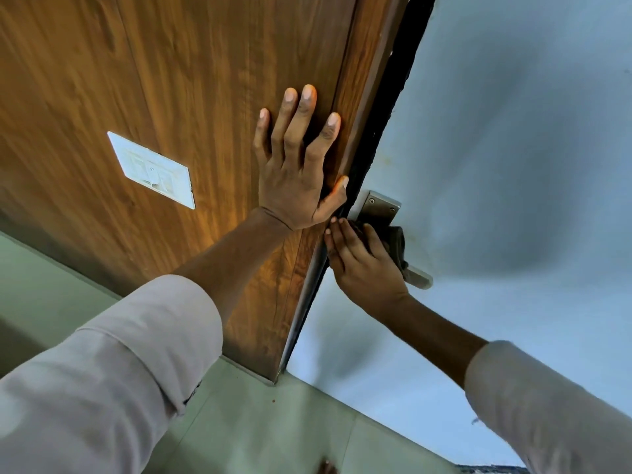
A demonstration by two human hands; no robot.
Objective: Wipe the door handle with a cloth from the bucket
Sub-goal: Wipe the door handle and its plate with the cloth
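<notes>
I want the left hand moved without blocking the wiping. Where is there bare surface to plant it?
Free: the wood panel between the white switch plate and the left hand, and the pale door face above the metal handle plate. Crowded: the door edge, where the right hand presses the cloth on the handle.

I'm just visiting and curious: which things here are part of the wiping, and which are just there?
In the job: cloth, door handle, right hand pressing the cloth to it, left hand flat on the wood panel.

Just there: switch plate, floor.
</notes>
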